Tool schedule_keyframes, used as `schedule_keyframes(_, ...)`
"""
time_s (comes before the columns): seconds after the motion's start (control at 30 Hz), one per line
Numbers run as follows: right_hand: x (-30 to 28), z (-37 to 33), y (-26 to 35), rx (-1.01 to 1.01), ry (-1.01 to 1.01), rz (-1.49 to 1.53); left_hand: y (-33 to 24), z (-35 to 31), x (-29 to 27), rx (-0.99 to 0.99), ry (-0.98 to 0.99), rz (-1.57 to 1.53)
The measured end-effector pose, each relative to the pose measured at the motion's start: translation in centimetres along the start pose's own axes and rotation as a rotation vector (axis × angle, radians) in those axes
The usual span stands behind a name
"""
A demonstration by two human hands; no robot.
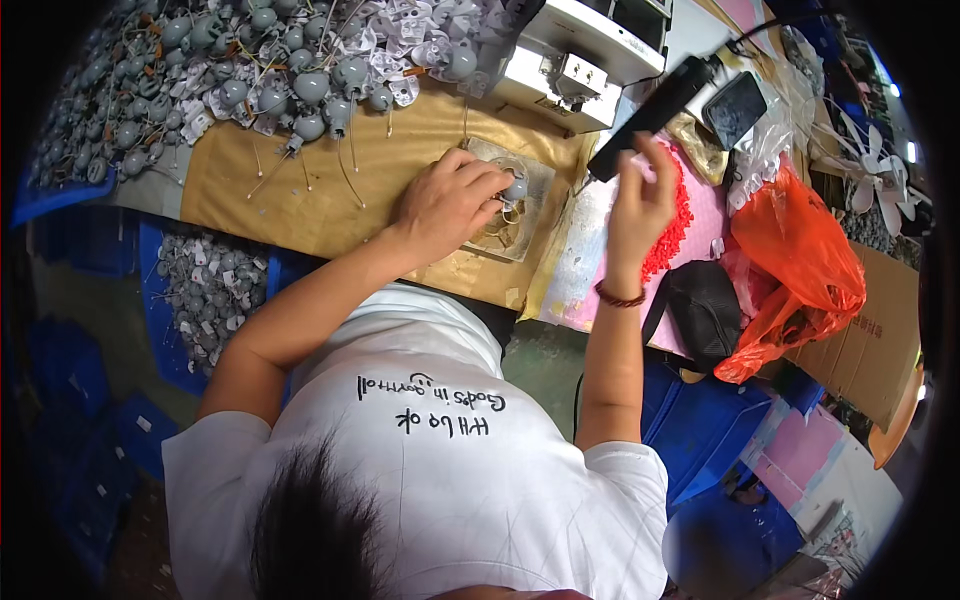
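Note:
My left hand (452, 205) is closed on a small grey rounded housing (514, 188), its fingertips on the piece's left side. The housing sits over a worn square block (530, 228) with a brownish, hollowed middle. A loop of pale wire shows just under the housing. My right hand (645, 205) is raised at the lower side of a black stick-shaped tool (655, 112), which looks like an electric screwdriver. Its fingers are curled but apart, with no object visible between them. Whether the fingertips touch the tool is unclear. Beside this hand lies a pile of small red pieces (678, 225).
A heap of grey housings with white plates and wires (300, 85) covers the bench's far left. A white machine (575, 75) stands at the back. A phone (735, 108), orange plastic bag (800, 255) and black pouch (703, 312) lie right. Blue bins (700, 420) stand below.

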State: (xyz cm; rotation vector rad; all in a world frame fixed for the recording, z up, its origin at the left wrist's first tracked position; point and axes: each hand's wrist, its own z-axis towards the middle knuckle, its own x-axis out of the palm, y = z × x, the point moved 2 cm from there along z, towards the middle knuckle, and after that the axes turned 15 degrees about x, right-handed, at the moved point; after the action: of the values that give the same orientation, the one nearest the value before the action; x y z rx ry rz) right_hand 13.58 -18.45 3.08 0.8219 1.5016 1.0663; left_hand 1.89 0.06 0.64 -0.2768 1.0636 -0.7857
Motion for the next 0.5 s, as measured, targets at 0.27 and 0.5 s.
schedule_keyframes(0.27, 4.8, -1.6, -1.3, 0.058, 0.128, 0.083, -0.1, 0.4, 0.1, -0.014, 0.027, -0.013)
schedule_keyframes(0.5, 5.4, -0.4, 1.0, 0.349, 0.232, 0.619, -0.3, 0.6, -0.8, 0.016, -0.008, -0.093)
